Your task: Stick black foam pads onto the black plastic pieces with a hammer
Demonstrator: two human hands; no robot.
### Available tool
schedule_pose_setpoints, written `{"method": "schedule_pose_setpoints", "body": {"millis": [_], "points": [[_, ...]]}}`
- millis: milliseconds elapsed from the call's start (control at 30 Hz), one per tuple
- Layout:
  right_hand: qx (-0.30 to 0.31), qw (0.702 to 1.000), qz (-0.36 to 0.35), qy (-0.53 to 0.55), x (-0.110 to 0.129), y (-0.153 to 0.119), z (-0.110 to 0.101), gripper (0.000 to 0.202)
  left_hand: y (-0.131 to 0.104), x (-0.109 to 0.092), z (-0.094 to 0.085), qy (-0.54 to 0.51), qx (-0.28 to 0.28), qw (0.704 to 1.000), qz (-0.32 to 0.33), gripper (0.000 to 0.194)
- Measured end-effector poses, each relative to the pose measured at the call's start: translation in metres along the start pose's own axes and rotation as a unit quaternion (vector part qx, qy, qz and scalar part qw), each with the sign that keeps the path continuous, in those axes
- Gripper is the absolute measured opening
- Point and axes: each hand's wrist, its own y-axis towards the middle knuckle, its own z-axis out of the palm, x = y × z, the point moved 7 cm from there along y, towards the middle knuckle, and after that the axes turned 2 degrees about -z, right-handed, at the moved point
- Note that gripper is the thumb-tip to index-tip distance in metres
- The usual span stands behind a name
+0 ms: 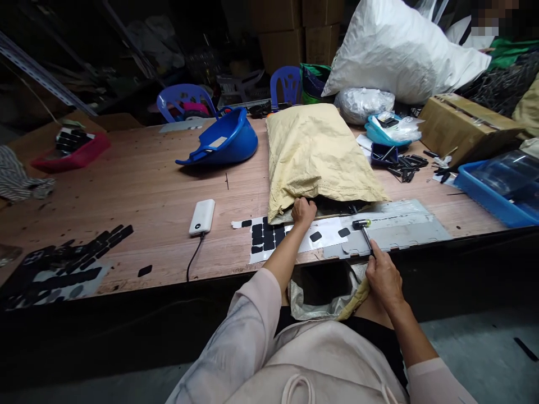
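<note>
My right hand (384, 275) is wrapped round the handle of a small mallet (362, 224) with a black and yellow-green head. The head is over a grey board (391, 233) at the table's front edge. At the mouth of a full yellow woven sack (315, 148) is my left hand (304, 212), its fingers curled; what they grip is hidden. Dark pieces show inside the sack's opening. Below that hand lies a white sheet with black rounded stickers (263, 238), and two separate black pads (315, 237) sit to their right. An open sack (297, 300) is at my lap.
A white power bank (202, 217) with a black cable and a tipped blue scoop (231, 137) stand to the left. Black strips (99, 244) lie at the far left. Rightward are a cardboard box (467, 129), a blue tray (497, 196) and black parts (406, 167).
</note>
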Motion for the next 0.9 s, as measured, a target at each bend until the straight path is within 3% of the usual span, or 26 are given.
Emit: {"method": "schedule_pose_setpoints", "body": {"millis": [167,300,433,600,700,900], "points": [[-0.008,1.000,-0.013,0.004,0.000,0.000,0.000,0.059,0.015,-0.004,0.000,0.022,0.006,0.999,-0.037,0.024],[0.006,1.000,-0.005,-0.002,0.003,-0.001,-0.001,0.060,0.007,0.008,-0.009,0.035,0.027,0.999,-0.025,0.017],[0.010,1.000,0.001,-0.004,0.005,-0.001,-0.003,0.060,-0.031,0.019,-0.014,0.012,0.052,0.992,0.112,0.011],[0.018,1.000,0.013,-0.002,0.008,-0.001,-0.006,0.061,-0.097,0.015,0.011,-0.019,0.129,0.943,0.306,0.014],[0.025,1.000,0.019,0.001,0.008,-0.002,-0.007,0.061,-0.111,0.011,0.026,-0.002,0.127,0.932,0.338,0.013],[-0.013,0.998,-0.005,0.058,-0.002,0.005,-0.004,0.061,-0.106,0.014,0.036,-0.024,0.110,0.935,0.335,0.018]]}}
